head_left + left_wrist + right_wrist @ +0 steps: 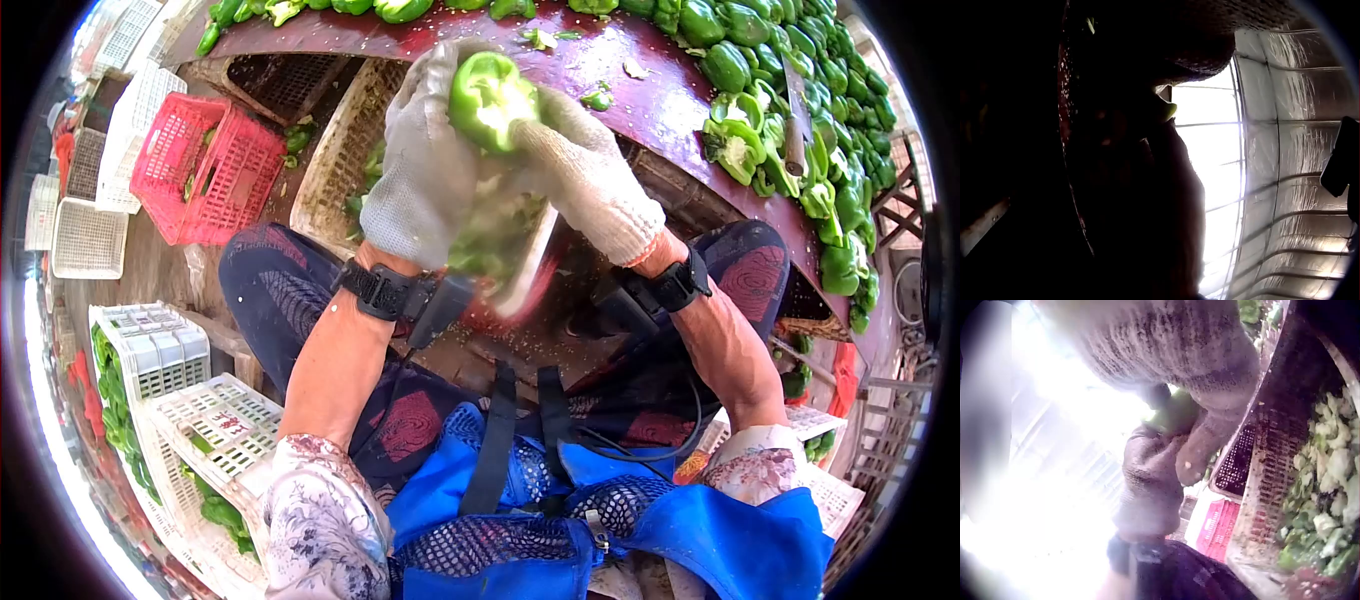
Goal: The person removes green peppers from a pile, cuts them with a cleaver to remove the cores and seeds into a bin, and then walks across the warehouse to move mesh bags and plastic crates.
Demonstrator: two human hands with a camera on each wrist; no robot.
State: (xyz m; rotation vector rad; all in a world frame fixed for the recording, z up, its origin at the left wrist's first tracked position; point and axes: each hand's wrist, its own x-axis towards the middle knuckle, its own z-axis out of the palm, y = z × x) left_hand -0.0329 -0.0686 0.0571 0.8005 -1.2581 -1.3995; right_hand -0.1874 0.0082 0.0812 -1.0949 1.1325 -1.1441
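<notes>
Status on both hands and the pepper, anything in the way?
Left hand and right hand both on the pepper. Pepper open, pale inside showing. Knife off to the right, clear of both hands.

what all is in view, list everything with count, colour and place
cut pepper: one, green, between both hands
peppers: many, green, along the table
table: one, dark red, ahead
knife: one, among the peppers, right
red crate: at least one, left
pale crates: several, both sides
pepper scraps: many, green and whitish, in a crate
fabric: blue, lap
wrist straps: two, black
left hand, right hand: two, pale-gloved, at the pepper
</notes>
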